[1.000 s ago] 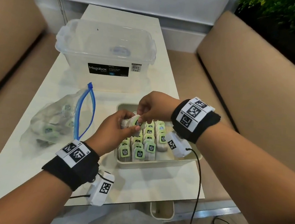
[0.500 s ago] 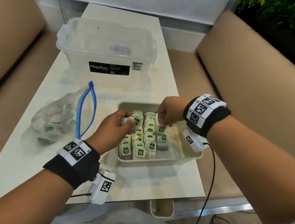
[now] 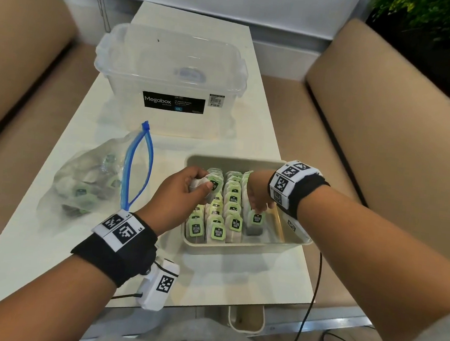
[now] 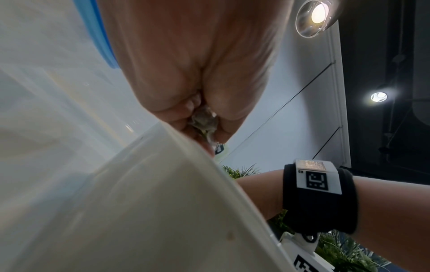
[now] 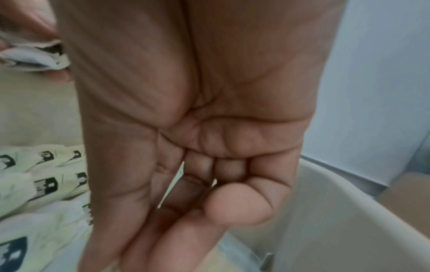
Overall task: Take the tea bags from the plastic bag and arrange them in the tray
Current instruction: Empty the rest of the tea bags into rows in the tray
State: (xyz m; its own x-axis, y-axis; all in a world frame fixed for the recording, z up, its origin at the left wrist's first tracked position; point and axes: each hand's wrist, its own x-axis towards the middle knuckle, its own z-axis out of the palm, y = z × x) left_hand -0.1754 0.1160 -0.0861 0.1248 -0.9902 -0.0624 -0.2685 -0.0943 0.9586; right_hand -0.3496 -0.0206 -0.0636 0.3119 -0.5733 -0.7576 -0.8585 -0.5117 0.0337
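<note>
A: Foreground: tray point(image 3: 241, 249) on the table point(image 3: 48, 250), tea bags point(image 3: 221, 219) standing in rows, tags forward, probably to pack tightly.

B: And the right hand point(image 3: 257, 193)?

A: Reaching down at the rightmost row, fingers nearly closed over one tea bag point(image 3: 255, 222); whether it still pinches the bag or only touches it, I cannot tell. The wrist view shows fingers extended, thumb folded inward.

B: The left hand point(image 3: 183, 187)?

A: Curled round a small bunch of bags point(image 3: 206, 183), held above the tray's left rows, seemingly as a ready supply.

B: Farther back?

A: The plastic bag point(image 3: 86, 182), mouth open, with more bags inside; beyond it, a clear storage box point(image 3: 169, 78).
</note>
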